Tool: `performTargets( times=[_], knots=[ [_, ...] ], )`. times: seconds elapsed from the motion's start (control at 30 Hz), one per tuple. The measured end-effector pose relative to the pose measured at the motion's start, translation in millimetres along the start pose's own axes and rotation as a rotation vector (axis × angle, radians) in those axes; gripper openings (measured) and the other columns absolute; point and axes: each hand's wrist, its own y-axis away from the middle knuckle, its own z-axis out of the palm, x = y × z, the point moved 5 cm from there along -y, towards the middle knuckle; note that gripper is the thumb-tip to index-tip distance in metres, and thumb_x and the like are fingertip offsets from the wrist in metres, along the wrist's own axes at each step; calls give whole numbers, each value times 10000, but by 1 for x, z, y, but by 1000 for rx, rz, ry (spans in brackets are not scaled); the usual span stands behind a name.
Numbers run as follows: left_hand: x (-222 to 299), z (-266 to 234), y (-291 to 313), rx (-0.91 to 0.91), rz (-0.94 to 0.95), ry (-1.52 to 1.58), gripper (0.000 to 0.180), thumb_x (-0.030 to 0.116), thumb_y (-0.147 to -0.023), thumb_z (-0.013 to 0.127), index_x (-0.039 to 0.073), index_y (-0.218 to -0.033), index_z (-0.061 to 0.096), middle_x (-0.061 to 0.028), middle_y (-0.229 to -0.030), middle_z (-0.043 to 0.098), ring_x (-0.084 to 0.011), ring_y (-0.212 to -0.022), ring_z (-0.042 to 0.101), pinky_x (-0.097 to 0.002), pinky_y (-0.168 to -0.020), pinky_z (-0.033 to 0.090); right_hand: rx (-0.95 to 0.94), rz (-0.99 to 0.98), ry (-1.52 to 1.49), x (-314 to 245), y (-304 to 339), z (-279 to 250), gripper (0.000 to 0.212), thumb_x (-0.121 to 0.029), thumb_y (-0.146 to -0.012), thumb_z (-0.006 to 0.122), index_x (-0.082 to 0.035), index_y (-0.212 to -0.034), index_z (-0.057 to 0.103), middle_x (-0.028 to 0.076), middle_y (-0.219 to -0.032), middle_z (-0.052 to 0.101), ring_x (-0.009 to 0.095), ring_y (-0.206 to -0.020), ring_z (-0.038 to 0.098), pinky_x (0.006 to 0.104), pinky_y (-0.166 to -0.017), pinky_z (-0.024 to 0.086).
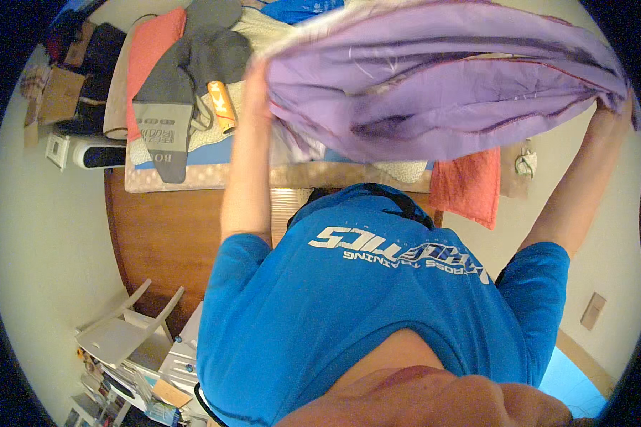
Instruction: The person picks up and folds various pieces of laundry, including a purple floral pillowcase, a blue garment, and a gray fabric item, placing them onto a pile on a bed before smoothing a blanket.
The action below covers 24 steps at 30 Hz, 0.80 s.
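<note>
A light purple garment (406,99) with dark red seams hangs stretched wide between my two raised arms, slightly blurred. Its exact kind does not show. At its left end my left hand (258,77) grips the edge, with the fingers mostly hidden by the cloth. My right hand (615,107) is closed on the bunched right end. Below and behind the garment lies a bed (206,178), partly covered by it. Left of my left forearm, a dark grey garment (165,92) with a lighter grey panel is spread on the bed, beside an orange cylindrical can (221,107).
A red cloth (149,57) lies at the bed's left, and another red cloth (467,186) hangs over its front edge. Blue fabric (299,10) sits at the far side. Cardboard boxes (63,96) stand far left. A white chair (124,331) is on the wooden floor (164,235).
</note>
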Motion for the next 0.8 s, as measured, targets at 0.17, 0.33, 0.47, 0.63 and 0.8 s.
performTargets(
  times=[0.17,0.33,0.47,0.63,0.8],
  knots=[
    [118,55,42,-275,345,-845,190,36,-657,623,40,-811,512,9,-741,523,-79,-672,481,-189,-606,385,315,-149,-874,-15,-37,136,341,-243,-706,576,-30,-971,561,105,-928,579,182,-832,529,330,-723,419],
    [104,-23,82,1,170,-1615,283,-31,-570,566,68,-832,527,-80,-644,473,-193,-575,470,-287,-555,383,-97,280,-2341,-68,3,252,373,-311,-761,481,-30,-1006,501,122,-994,533,258,-855,520,366,-735,437],
    [86,-103,140,351,292,-1756,204,29,-622,546,21,-826,546,-151,-682,525,-302,-653,512,-336,-603,415,-513,72,-2816,-108,75,294,449,-408,-805,390,-38,-1048,467,123,-1027,517,269,-914,503,398,-778,420],
    [6,-163,175,277,-246,-1597,154,100,-682,493,18,-770,591,-197,-777,577,-317,-760,557,-373,-672,427,-740,563,-2615,-183,135,432,437,-401,-795,437,-60,-1066,465,126,-1040,513,260,-957,485,406,-829,390],
    [5,-173,97,103,-162,-1826,226,146,-704,454,20,-847,576,-209,-775,569,-338,-772,548,-398,-678,424,-1263,156,-2701,-291,158,378,321,-338,-784,495,-79,-973,504,90,-938,538,216,-831,514,352,-723,428]
  ],
)
